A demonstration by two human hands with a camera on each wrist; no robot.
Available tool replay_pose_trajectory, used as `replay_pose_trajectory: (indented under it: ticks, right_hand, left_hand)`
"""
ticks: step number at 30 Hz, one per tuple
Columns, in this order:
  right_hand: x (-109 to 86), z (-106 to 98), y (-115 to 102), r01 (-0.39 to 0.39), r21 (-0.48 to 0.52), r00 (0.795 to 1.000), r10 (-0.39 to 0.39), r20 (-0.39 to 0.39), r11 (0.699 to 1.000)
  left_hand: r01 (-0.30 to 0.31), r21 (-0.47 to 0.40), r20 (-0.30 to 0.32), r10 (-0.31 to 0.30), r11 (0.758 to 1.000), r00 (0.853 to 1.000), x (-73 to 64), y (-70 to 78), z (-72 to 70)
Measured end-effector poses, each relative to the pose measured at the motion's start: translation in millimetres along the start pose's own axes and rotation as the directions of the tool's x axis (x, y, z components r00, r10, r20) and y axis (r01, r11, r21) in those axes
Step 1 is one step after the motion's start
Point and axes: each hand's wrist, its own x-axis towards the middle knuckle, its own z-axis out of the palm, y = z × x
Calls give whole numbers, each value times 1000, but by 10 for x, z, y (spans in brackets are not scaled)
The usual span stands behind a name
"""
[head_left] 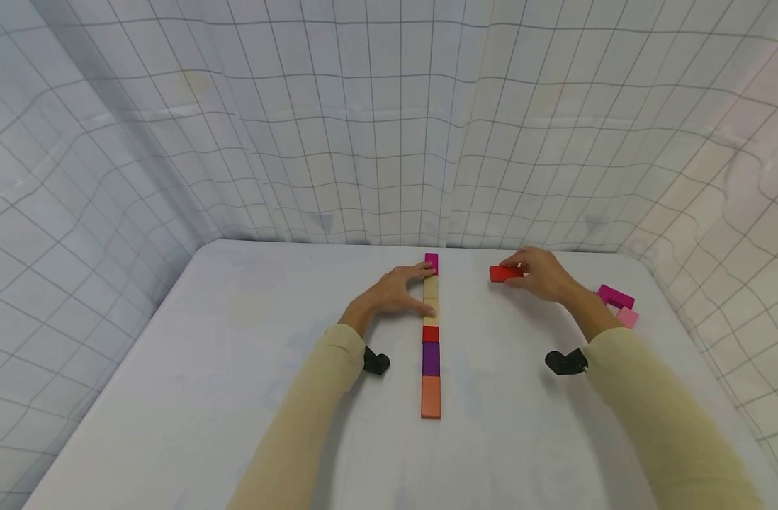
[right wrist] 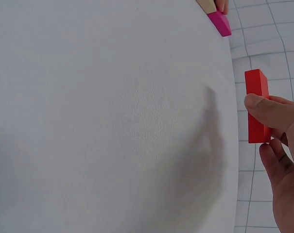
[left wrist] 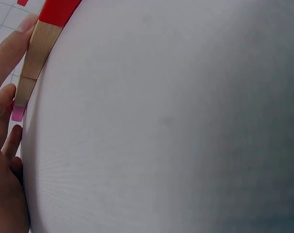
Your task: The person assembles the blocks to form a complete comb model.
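A straight row of several blocks runs away from the person in the head view: an orange block [head_left: 431, 397] nearest, then a purple block [head_left: 431, 359], a red block [head_left: 431, 334], two plain wooden blocks [head_left: 431, 287] and a magenta block [head_left: 431, 261] at the far end. My left hand [head_left: 394, 292] spreads along the row's far part, its thumb at a plain wooden block [left wrist: 43, 46] and its fingertips by the magenta one. To the right, my right hand [head_left: 542, 275] pinches another red block [right wrist: 256, 111] between thumb and fingers, held above the table.
Near the table's right edge lie a magenta block [head_left: 616, 296] and a pink block [head_left: 628, 316], partly behind the right forearm. A white checked curtain [head_left: 389, 142] hangs behind and beside the white table [head_left: 249, 397]. Dark wrist-worn pieces [head_left: 566, 363] show at both sleeves.
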Motion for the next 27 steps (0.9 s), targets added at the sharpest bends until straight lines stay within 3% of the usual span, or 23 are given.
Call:
replay_pose_trajectory:
  ticks: [27]
  right_hand:
    - [391, 304, -328, -22, -21, 1000, 23, 13, 1000]
  left_hand:
    - [34, 28, -3, -34, 999, 999, 11, -2, 9]
